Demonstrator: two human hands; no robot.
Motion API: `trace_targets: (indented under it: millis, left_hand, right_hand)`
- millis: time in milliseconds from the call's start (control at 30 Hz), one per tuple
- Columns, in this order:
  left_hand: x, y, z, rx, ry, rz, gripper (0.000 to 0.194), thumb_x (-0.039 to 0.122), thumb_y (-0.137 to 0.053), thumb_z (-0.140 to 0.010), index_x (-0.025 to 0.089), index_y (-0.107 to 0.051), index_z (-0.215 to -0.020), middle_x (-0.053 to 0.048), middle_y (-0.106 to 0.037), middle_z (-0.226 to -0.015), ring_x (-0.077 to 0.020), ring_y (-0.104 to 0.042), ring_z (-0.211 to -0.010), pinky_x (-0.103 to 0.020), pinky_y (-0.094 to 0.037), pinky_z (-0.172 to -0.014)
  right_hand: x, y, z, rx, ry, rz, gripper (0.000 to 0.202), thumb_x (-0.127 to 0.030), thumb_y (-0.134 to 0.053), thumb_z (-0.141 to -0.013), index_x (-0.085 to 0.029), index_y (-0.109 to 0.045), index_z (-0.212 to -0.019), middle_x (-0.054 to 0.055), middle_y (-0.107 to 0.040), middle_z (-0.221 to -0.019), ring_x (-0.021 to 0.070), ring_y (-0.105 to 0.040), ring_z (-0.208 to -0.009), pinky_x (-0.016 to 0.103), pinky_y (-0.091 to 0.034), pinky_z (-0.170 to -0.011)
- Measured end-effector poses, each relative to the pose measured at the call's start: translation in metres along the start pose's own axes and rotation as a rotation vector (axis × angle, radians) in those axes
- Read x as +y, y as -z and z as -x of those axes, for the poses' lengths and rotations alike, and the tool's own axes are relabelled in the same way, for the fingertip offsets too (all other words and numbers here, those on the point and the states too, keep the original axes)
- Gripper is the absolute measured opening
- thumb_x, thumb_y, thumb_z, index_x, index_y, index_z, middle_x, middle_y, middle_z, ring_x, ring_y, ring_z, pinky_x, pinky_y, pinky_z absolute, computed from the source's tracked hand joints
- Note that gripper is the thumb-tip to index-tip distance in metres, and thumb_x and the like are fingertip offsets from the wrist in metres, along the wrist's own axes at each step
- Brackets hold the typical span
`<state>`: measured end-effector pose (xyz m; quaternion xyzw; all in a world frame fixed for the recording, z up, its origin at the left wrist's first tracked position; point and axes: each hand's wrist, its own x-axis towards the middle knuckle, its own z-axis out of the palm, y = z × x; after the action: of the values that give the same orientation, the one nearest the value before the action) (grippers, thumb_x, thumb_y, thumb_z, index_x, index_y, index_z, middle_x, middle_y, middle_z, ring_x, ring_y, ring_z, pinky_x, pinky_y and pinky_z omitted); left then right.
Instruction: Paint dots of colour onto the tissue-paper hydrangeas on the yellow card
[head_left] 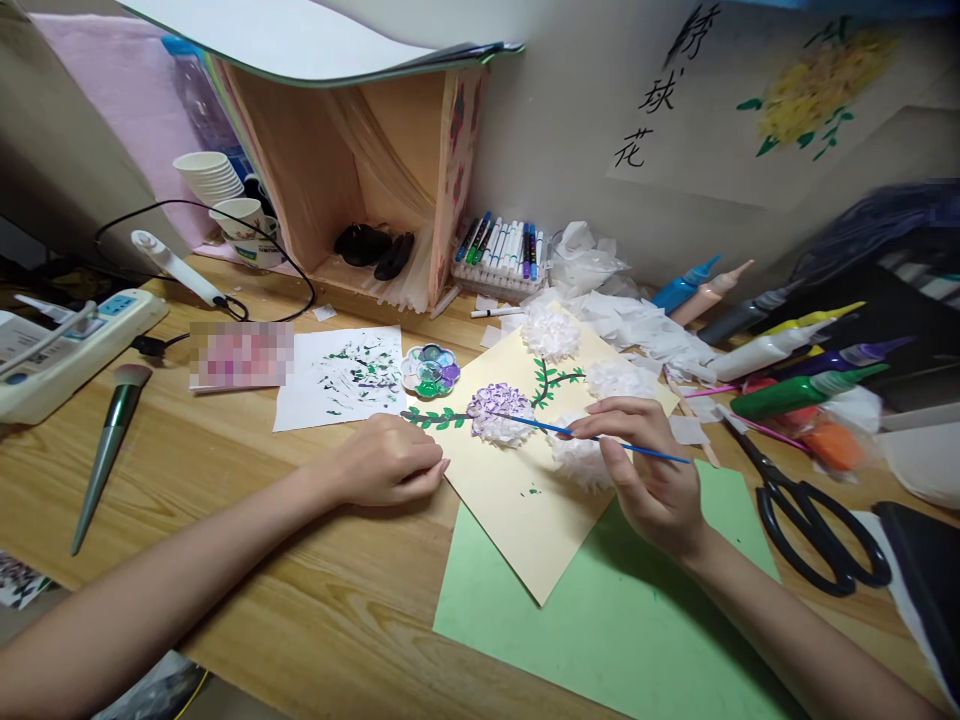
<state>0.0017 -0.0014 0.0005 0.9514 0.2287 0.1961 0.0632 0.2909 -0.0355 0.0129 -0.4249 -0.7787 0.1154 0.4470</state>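
Paintbrush [555,430], thin and blue, slants from the right hand [656,475], pinched between thumb and fingers, its tip at the purple-and-white flower [501,413] on the cream card [536,545]. That hand partly covers a white flower [581,455] at the card's lower right. The left hand [390,460] is curled into a fist, knuckles up, at the card's left corner; its palm is hidden, so whether it encloses anything cannot be told. The card overlaps a green sheet [525,620], cut off at the bottom of the view. Pixelation hides most of a pink item [240,356] on the tabletop [300,590].

Just beside the card, a flower-shaped palette [431,371] holds green, purple and pale paint (the wells look smeared). Markers [502,245] fill a clear tray [499,280]. Inside an open box [454,190] lie dark objects [371,250], hard to make out. White paper cups [208,178] stand stacked near it.
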Motion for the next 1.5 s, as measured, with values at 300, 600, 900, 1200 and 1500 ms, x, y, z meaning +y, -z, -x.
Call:
trace_targets:
  millis: [300,600,900,1200,1500]
  left_hand:
    - [0.0003,0.0002,-0.0012,-0.001,0.0,0.013,0.034,0.018,-0.041,-0.086,0.019,-0.04,-0.053,0.003,-0.046,-0.046,-0.0101,-0.037,-0.043,-0.027,-0.024,-0.048]
    - [0.0003,0.0007,-0.0012,-0.002,0.001,0.01,0.034,0.018,-0.041,-0.086,0.019,-0.04,-0.053,0.003,-0.046,-0.046,-0.0102,-0.038,-0.043,-0.027,-0.024,-0.048]
    - [0.0009,0.0007,-0.0012,-0.005,0.0,0.0,0.033,0.017,-0.041,-0.085,0.019,-0.04,-0.052,0.003,-0.045,-0.046,-0.0107,-0.037,-0.043,-0.028,-0.024,-0.047]
    - [0.0007,0.0004,-0.001,-0.009,0.001,0.002,0.033,0.018,-0.042,-0.085,0.019,-0.041,-0.052,0.003,-0.046,-0.046,-0.0103,-0.037,-0.043,-0.028,-0.023,-0.049]
    - [-0.0001,-0.0005,0.0001,-0.012,-0.002,-0.008,0.033,0.018,-0.042,-0.086,0.019,-0.041,-0.053,0.003,-0.046,-0.047,-0.0106,-0.038,-0.044,-0.028,-0.024,-0.049]
  right_hand:
    - [0.0008,-0.0019,0.0029,0.022,0.02,0.013,0.022,-0.017,-0.046,-0.084,-0.027,-0.063,-0.091,0.003,-0.066,-0.079,0.0229,-0.057,-0.094,0.04,-0.046,-0.08]
    - [0.001,-0.0038,0.0051,0.058,0.042,0.025,0.022,-0.015,-0.046,-0.083,-0.027,-0.063,-0.091,0.003,-0.067,-0.079,0.0231,-0.057,-0.093,0.041,-0.045,-0.08]
    - [-0.0023,-0.0043,0.0052,0.029,0.112,0.065,0.027,-0.011,-0.048,-0.079,-0.028,-0.062,-0.095,0.001,-0.07,-0.081,0.0224,-0.057,-0.093,0.039,-0.047,-0.077]
    - [-0.0028,-0.0057,0.005,-0.03,0.142,0.064,0.028,-0.009,-0.048,-0.079,-0.026,-0.06,-0.097,0.001,-0.07,-0.083,0.0217,-0.056,-0.093,0.037,-0.046,-0.078]
    - [-0.002,-0.0061,0.003,-0.052,0.136,0.062,0.027,-0.008,-0.048,-0.08,-0.025,-0.06,-0.097,0.001,-0.07,-0.085,0.0211,-0.056,-0.095,0.036,-0.047,-0.078]
